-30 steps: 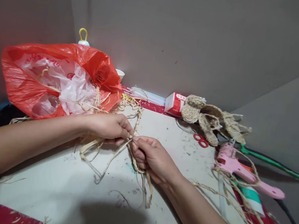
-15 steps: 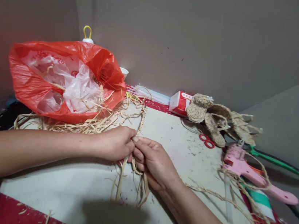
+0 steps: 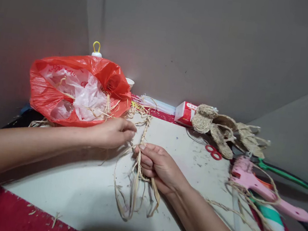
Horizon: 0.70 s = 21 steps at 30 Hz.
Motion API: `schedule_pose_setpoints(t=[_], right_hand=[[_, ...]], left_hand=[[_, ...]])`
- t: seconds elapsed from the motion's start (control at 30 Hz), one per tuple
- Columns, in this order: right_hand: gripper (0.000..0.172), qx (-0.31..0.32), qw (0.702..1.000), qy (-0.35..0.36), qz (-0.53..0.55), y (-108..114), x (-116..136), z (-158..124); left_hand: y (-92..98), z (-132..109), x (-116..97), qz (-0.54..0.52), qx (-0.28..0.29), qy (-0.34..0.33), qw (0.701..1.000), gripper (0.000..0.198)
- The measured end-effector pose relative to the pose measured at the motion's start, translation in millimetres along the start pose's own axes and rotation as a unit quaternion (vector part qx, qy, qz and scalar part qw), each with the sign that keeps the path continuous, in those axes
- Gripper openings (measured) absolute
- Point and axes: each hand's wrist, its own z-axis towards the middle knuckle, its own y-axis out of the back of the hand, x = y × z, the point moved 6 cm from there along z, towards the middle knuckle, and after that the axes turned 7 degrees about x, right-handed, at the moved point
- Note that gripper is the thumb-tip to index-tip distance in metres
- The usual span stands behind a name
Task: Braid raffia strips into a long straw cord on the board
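A braided straw cord runs from the far part of the white board down to my right hand, whose thumb and fingers pinch it. Loose straw strands hang below that grip in long loops over the board. To the left and slightly higher is my left hand, apart from the right one, its fingers curled closed. A thin strand stretches between the two hands and seems to be pinched in the left; the fingertips there are partly hidden.
A red plastic bag with straw and clear plastic stands at back left. Along the back are a red-and-white box and woven straw pieces. Red-handled scissors, a pink glue gun and trailing braided cord lie at right.
My left hand has moved away from the right, up and to the left, drawing a strand out. My right hand keeps its pinch on the braid. The camera view has shifted slightly.
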Motion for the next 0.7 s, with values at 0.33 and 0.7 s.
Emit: schedule_pose_setpoints(t=[0.33,0.7], right_hand=[[0.026,0.039,0.997,-0.063,-0.023,3,1,0],[0.037,0.029,0.980,-0.082,-0.181,10,6,-4]], left_hand=[[-33.7,12,15,-0.065,0.070,-0.012,0.995,0.021],[-32.5,16,17,-0.049,0.120,-0.004,0.992,0.019]])
